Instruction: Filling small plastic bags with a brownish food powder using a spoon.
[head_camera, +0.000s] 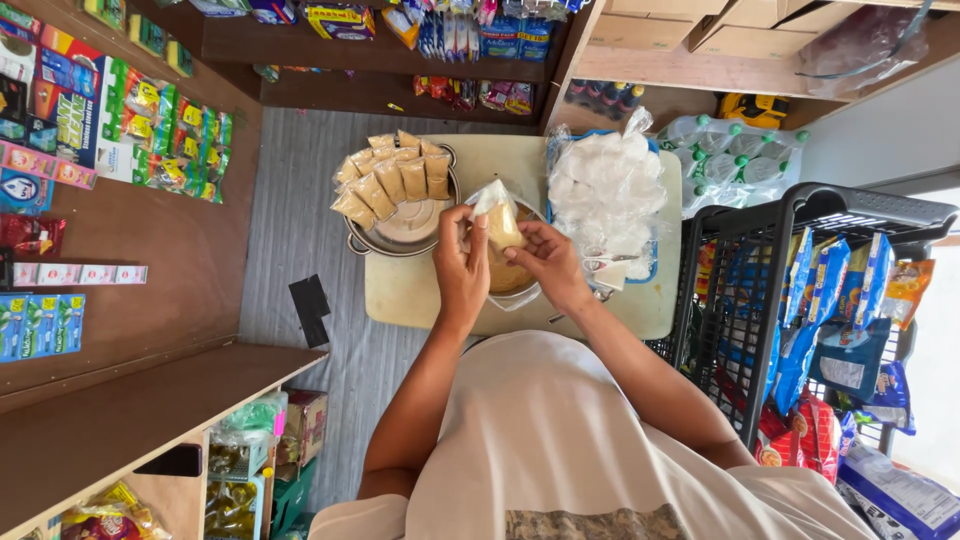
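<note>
Both hands work over the near middle of the small worktop (400, 290). The left hand (462, 268) and the right hand (545, 262) together pinch a small clear packet (498, 218) of tan powder, fingers closed on its top, apparently to keep the mouth gathered. The packet hangs above a bowl (505, 280) of the same powder, so spills would fall back in. Filled packets (392, 178) lie fanned on a metal pot lid (410, 225) at the far left corner. A bag of empty wrappers (605, 185) fills the right edge.
</note>
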